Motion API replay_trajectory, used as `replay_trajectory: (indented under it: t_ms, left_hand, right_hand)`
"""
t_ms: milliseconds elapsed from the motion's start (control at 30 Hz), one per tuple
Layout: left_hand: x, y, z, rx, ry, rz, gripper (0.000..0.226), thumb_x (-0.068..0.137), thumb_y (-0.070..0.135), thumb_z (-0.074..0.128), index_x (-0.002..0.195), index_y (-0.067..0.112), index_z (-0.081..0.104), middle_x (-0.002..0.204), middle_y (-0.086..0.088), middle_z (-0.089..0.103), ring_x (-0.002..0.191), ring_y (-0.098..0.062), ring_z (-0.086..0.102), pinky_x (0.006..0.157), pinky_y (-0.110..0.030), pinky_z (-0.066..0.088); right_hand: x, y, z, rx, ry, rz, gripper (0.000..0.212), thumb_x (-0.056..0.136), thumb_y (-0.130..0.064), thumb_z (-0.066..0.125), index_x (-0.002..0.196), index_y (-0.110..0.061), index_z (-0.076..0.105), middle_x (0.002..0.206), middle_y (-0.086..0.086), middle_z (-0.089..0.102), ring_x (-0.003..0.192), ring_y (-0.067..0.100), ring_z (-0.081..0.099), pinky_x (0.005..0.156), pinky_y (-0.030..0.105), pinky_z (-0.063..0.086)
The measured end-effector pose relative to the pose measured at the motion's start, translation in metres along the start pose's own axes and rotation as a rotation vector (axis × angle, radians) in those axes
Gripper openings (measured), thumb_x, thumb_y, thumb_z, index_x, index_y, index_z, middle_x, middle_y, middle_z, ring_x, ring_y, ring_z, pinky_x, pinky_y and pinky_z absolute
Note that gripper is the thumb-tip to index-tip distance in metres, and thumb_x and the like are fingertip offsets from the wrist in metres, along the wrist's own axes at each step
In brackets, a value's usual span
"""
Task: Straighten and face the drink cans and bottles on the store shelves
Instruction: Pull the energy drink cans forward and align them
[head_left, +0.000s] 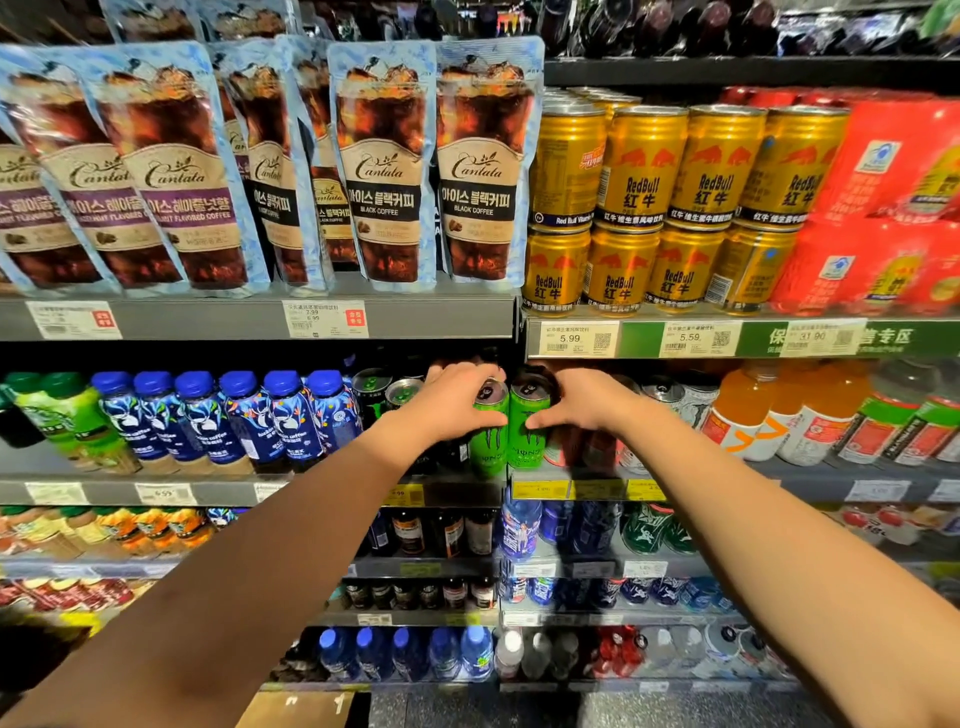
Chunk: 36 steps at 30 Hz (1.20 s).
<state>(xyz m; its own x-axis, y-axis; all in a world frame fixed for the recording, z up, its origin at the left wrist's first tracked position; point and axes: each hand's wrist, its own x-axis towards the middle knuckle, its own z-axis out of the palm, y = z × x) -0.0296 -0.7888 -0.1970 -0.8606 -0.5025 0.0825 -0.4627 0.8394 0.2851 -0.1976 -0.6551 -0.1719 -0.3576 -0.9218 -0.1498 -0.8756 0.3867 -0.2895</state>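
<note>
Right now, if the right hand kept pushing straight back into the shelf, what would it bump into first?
Probably the dark cans standing behind the green can that the right hand grips, though depth there is shadowy and hard to judge.

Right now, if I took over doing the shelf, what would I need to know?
Left hand: grips the left green Monster can.
Right hand: grips the right green Monster can.
Where: both cans stand upright, side by side, at the front edge of the middle shelf, logos facing out.
Done: these two look nearly faced; the blue coffee bottles to the left stand in a neat row.
Left: let go once the pair is square. On the shelf above, two gold Red Bull cans show their backs, so they likely need turning.
</note>
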Motion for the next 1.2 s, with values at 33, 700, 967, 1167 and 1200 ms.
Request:
replay_trajectory:
  t_ms: [33,700,967,1167,1200]
  left_hand:
    - [-0.001,0.002,0.002,-0.006,0.018,0.007,0.062,0.080,0.051,0.071,0.134,0.032,0.049,0.129,-0.002,0.058,0.124,-0.024,0.050,0.090,-0.038,0.027]
    - [0.030,0.095,0.033,0.127,0.044,-0.021,0.056,0.083,0.054,0.065,0.123,0.016,0.056,0.117,-0.012,0.065,0.113,-0.035,0.059,0.097,-0.045,0.043]
    - [0.049,0.103,0.035,0.153,0.008,-0.159,0.061,0.081,0.071,0.059,0.108,0.017,0.065,0.106,-0.008,0.070,0.099,-0.029,0.066,0.075,-0.035,0.046]
    - [0.049,0.109,0.022,0.110,-0.115,-0.219,0.056,0.088,0.059,0.060,0.123,0.015,0.058,0.120,-0.011,0.066,0.105,-0.030,0.062,0.077,-0.034,0.046]
    - [0.048,0.109,0.020,0.095,-0.156,-0.247,0.051,0.089,0.056,0.062,0.118,0.014,0.059,0.115,-0.011,0.066,0.102,-0.029,0.062,0.076,-0.033,0.046]
  right_hand:
    - [-0.004,0.002,0.002,-0.005,0.031,-0.004,0.073,0.072,-0.058,0.077,0.129,-0.017,0.057,0.126,0.008,0.065,0.113,0.030,0.060,0.089,0.035,0.049]
    - [-0.038,0.081,-0.007,-0.276,0.199,0.139,0.070,0.079,-0.063,0.064,0.131,-0.016,0.054,0.123,0.013,0.064,0.116,0.035,0.055,0.097,0.043,0.038]
    - [-0.023,0.096,-0.021,-0.066,0.028,-0.002,0.064,0.088,-0.049,0.061,0.141,-0.016,0.047,0.111,0.013,0.066,0.100,0.031,0.062,0.074,0.033,0.043]
    - [-0.016,0.104,-0.028,-0.075,-0.053,-0.056,0.067,0.083,-0.063,0.058,0.121,-0.009,0.060,0.107,0.013,0.068,0.089,0.027,0.061,0.078,0.035,0.052]
    - [-0.015,0.104,-0.028,-0.080,-0.059,-0.061,0.064,0.081,-0.068,0.056,0.110,-0.011,0.062,0.105,0.011,0.068,0.085,0.026,0.061,0.076,0.035,0.052]
